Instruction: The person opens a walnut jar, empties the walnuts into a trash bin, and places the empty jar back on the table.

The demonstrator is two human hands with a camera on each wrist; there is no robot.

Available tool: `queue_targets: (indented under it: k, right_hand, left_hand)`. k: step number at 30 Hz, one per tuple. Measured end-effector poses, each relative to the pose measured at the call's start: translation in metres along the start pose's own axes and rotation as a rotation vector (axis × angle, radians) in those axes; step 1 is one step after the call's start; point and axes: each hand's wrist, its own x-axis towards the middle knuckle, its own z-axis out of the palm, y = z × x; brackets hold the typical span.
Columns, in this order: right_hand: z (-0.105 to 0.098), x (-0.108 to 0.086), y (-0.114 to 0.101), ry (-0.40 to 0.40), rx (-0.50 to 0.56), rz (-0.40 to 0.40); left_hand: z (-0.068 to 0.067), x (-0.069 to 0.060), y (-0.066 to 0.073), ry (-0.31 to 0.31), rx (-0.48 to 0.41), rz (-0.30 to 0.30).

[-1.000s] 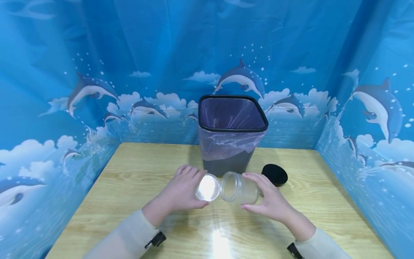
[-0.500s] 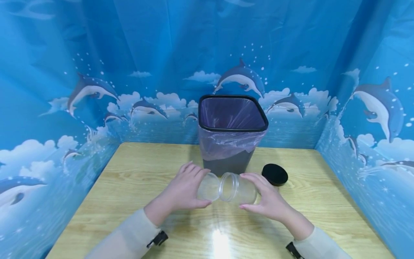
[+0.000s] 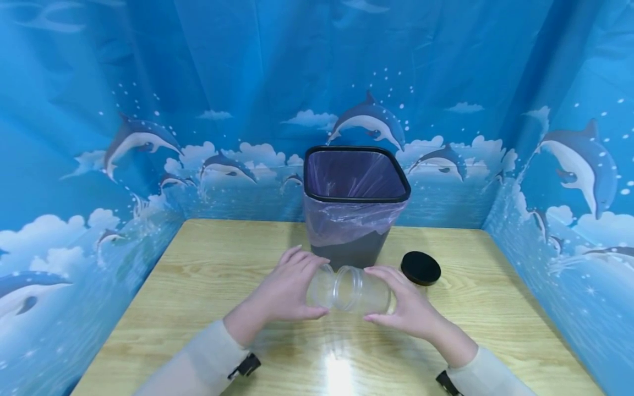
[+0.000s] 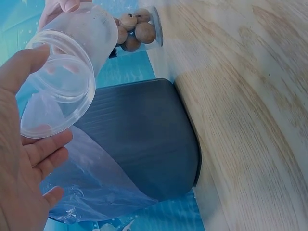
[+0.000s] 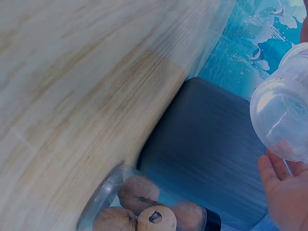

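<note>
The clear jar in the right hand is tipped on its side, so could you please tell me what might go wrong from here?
The clear jar, held sideways, might slip from the right hand.
The left hand holds a clear round piece at the jar's mouth; the two could knock or scrape together.
The black-lidded jar stands close by the right hand, so a sweep of that hand might topple it.

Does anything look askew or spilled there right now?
No spill shows on the table. Only the liner on the bin looks askew: in the head view, its outer edge slants across the front, lower at left. The clear jar is sideways, but the right hand grips it.
</note>
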Motion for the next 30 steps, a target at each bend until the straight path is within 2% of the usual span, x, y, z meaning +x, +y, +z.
queue_targets:
  k: [16,24,30]
  right_hand:
    - [0.005,0.002,0.001,-0.008,0.005,-0.015]
    - [0.007,0.001,0.000,-0.030,0.023,-0.001]
    - [0.008,0.001,0.001,-0.039,0.025,0.003]
  left_hand:
    - [0.004,0.008,0.006,0.069,-0.089,0.053]
    - [0.009,0.010,0.008,0.089,-0.081,0.071]
    - [0.011,0.012,0.010,0.078,-0.035,0.058]
